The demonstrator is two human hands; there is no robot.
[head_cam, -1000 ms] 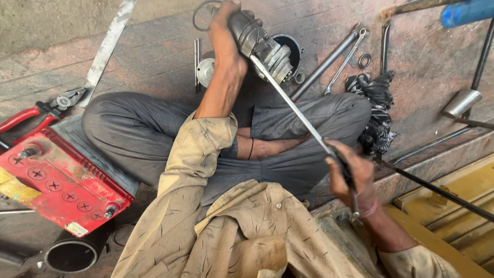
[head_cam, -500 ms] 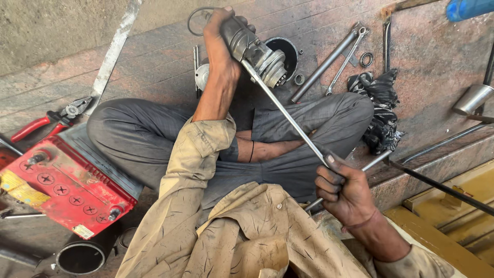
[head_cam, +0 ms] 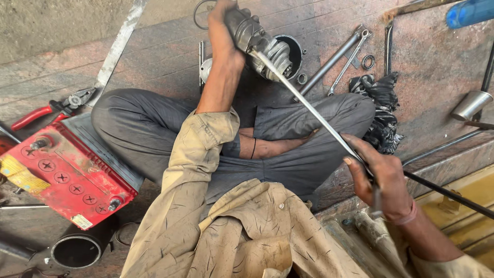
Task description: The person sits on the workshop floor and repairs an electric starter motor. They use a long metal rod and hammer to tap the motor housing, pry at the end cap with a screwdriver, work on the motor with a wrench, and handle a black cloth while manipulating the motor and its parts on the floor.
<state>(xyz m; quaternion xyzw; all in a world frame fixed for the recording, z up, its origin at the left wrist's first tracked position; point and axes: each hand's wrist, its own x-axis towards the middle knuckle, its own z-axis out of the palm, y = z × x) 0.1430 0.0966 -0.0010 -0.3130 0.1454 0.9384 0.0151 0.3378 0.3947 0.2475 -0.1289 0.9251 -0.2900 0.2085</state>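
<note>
Greasy metal motor part [head_cam: 260, 44] gripped in left hand [head_cam: 226, 38]; right hand [head_cam: 383, 180] clasps long rod [head_cam: 309, 108].

soft even daylight, faint shadows, sharp, slight edge distortion.

Premises: a roadside or yard-type mechanical repair workshop, work carried out seated on the ground. Evidence: worn, oil-stained brick and stone floor [head_cam: 154, 56]; a red battery [head_cam: 67, 175] with capped cells and terminals; red-handled pliers [head_cam: 51, 108]; spanners [head_cam: 339, 56] and loose washers [head_cam: 368, 62] lying on the floor; a greasy black rag [head_cam: 381, 108]; steel rods [head_cam: 442, 146] and a short pipe [head_cam: 471, 105]; a dismantled metal assembly [head_cam: 262, 44] with a long rod [head_cam: 314, 113]. No bench or shelving seen; tools lie scattered directly on the floor.
</note>
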